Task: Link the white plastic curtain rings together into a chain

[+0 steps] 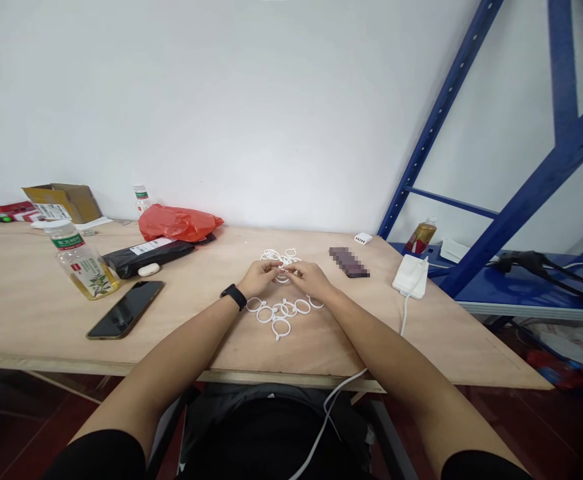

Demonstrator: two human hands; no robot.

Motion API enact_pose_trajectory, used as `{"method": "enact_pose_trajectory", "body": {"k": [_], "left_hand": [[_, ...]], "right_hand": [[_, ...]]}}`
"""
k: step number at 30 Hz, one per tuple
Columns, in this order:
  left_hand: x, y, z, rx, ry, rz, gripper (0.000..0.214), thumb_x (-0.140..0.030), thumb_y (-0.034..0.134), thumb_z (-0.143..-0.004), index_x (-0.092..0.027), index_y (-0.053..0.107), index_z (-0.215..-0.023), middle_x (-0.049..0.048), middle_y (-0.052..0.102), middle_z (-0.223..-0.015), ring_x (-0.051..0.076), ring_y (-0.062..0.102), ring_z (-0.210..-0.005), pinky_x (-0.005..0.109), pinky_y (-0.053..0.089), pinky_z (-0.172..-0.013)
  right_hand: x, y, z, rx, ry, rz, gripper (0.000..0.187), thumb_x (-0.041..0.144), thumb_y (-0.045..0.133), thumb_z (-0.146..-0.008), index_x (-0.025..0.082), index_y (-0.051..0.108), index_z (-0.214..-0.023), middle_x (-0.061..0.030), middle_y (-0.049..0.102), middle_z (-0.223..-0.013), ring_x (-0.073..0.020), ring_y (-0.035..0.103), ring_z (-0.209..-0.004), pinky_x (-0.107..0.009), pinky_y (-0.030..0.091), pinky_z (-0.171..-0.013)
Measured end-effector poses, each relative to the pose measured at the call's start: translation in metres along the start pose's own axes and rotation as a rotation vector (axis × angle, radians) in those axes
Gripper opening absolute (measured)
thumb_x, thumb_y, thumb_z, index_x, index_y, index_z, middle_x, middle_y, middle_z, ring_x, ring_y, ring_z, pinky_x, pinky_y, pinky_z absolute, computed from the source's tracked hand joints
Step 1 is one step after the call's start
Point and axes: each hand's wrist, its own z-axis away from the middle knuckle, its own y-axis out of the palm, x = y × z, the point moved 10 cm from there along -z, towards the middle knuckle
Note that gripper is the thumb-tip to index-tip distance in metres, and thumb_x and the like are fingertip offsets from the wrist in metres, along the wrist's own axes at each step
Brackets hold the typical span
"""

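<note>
My left hand (257, 279), with a black watch (234, 296) on its wrist, and my right hand (311, 278) meet over the middle of the table. Their fingertips are pinched together on a white plastic ring (282, 282) with a small eyelet, like a curtain ring. Fingers partly cover it, so how its eyelet sits cannot be made out. Just beyond my hands lies a loose pile of similar white rings (270, 255). Closer to me, several more white rings (273, 327) lie flat, some overlapping, between my wrists.
On the left are a phone (125, 310), a drink bottle (84, 263), a white earbud case (148, 270), a black package (146, 257), a red bag (179, 222) and a cardboard box (74, 200). To the right lie a blurred dark object (349, 262) and a white corded device (410, 275) near a blue rack (436, 113).
</note>
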Motion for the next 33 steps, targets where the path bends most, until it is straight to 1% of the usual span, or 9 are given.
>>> {"method": "enact_pose_trajectory", "body": {"k": [2,6,8,14,18,24,28,33], "left_hand": [[-0.001,-0.001,0.000,-0.009,0.001,-0.018,0.033,-0.035,0.065,-0.078,-0.012,0.072,-0.100,0.0079,0.073,-0.093,0.012,0.061,-0.069,0.024,0.051,-0.062],[-0.001,-0.004,0.002,-0.037,-0.017,-0.068,0.027,-0.029,0.061,-0.076,-0.011,0.074,-0.091,0.0040,0.070,-0.073,0.009,0.054,-0.057,0.021,0.046,-0.055],[-0.002,-0.004,0.003,-0.027,-0.017,-0.070,0.025,-0.028,0.061,-0.075,-0.011,0.074,-0.086,0.0030,0.068,-0.068,0.009,0.053,-0.054,0.021,0.044,-0.053],[-0.009,0.002,0.006,0.012,-0.009,-0.079,0.027,-0.032,0.063,-0.075,-0.011,0.074,-0.088,0.0049,0.071,-0.077,0.009,0.055,-0.057,0.021,0.047,-0.055],[-0.010,0.002,0.005,0.019,-0.001,-0.084,0.027,-0.031,0.063,-0.075,-0.010,0.074,-0.089,0.0046,0.070,-0.073,0.009,0.055,-0.056,0.021,0.048,-0.055],[-0.004,-0.002,0.004,-0.030,-0.048,0.002,0.019,-0.022,0.062,-0.071,-0.011,0.072,-0.082,0.0035,0.069,-0.072,0.008,0.055,-0.055,0.021,0.047,-0.054],[-0.003,-0.001,0.004,-0.014,-0.061,0.012,0.019,-0.022,0.062,-0.072,-0.011,0.072,-0.082,0.0032,0.069,-0.071,0.009,0.055,-0.055,0.021,0.047,-0.055],[0.001,-0.005,0.002,-0.025,-0.065,-0.018,0.019,-0.023,0.062,-0.072,-0.011,0.073,-0.081,0.0034,0.069,-0.071,0.009,0.055,-0.055,0.022,0.046,-0.055]], "right_hand": [[-0.001,0.001,0.000,0.003,0.005,-0.002,0.020,0.022,0.059,-0.089,0.023,0.072,-0.104,-0.0033,0.074,-0.096,-0.0144,0.065,-0.078,-0.025,0.046,-0.073],[0.000,0.001,0.000,0.002,0.006,-0.013,0.016,0.024,0.059,-0.089,0.023,0.073,-0.099,-0.0030,0.074,-0.095,-0.0137,0.065,-0.077,-0.024,0.045,-0.072],[0.000,0.001,0.000,0.005,0.007,-0.010,0.015,0.023,0.059,-0.089,0.022,0.073,-0.095,-0.0025,0.074,-0.092,-0.0135,0.064,-0.076,-0.023,0.044,-0.071],[0.002,0.001,-0.001,0.015,-0.002,0.050,0.014,0.020,0.060,-0.087,0.023,0.073,-0.090,-0.0009,0.073,-0.085,-0.0130,0.062,-0.071,-0.023,0.042,-0.068],[0.002,0.000,0.000,-0.008,-0.009,0.081,0.014,0.021,0.060,-0.087,0.022,0.073,-0.090,-0.0013,0.073,-0.083,-0.0131,0.061,-0.070,-0.024,0.041,-0.068],[0.006,-0.001,0.001,-0.034,-0.033,0.099,0.015,0.021,0.059,-0.088,0.023,0.073,-0.091,-0.0019,0.073,-0.086,-0.0134,0.061,-0.073,-0.024,0.041,-0.069],[0.008,-0.001,0.001,-0.026,-0.040,0.103,0.016,0.021,0.057,-0.088,0.023,0.073,-0.090,-0.0017,0.073,-0.087,-0.0136,0.062,-0.075,-0.024,0.041,-0.071],[0.010,-0.002,0.002,-0.046,-0.053,0.116,0.016,0.022,0.057,-0.088,0.022,0.072,-0.089,-0.0017,0.071,-0.083,-0.0134,0.061,-0.074,-0.023,0.040,-0.069]]}}
